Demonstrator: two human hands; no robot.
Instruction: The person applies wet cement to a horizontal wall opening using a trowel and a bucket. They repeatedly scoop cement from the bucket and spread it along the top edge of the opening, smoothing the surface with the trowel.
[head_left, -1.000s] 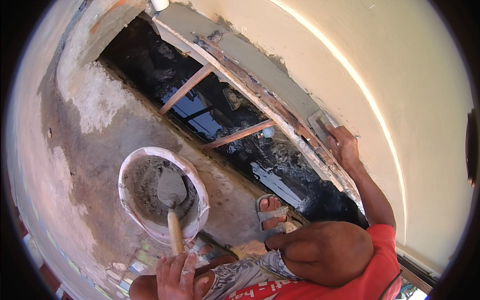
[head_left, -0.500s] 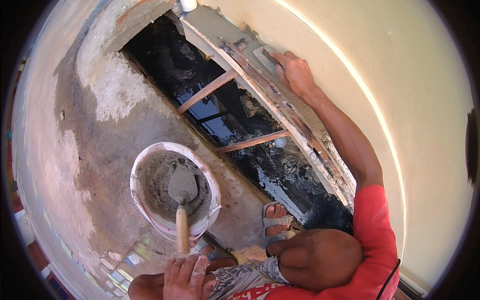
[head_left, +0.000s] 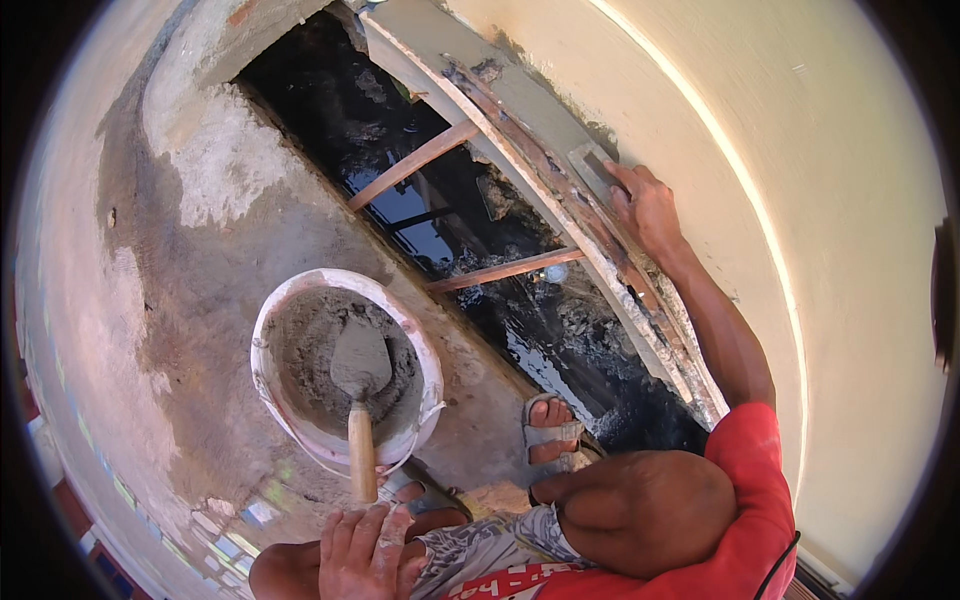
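My right hand (head_left: 645, 208) reaches along the wall and grips a flat rectangular plastering float (head_left: 588, 163), its face against the wet grey mortar (head_left: 540, 105) on the ledge. How the fingers wrap its handle is partly hidden. My left hand (head_left: 362, 552) lies on my left knee, fingers stretched out, holding nothing. Just beyond it stands a white bucket (head_left: 430, 370) part filled with grey mortar. A pointing trowel (head_left: 361, 440) rests in the bucket, blade on the mortar and wooden handle leaning over the rim toward my left hand.
An open drain channel (head_left: 330, 110) with dark water runs diagonally past my feet. Two wooden struts (head_left: 415, 165) span it, bracing a long board (head_left: 530, 190) along the ledge. A cream wall (head_left: 820, 150) rises on the right; stained concrete (head_left: 210, 300) lies left.
My right hand and the float have slid along the ledge, nearer to me and to the right. My left hand stays on the knee. The whole view has shifted slightly.
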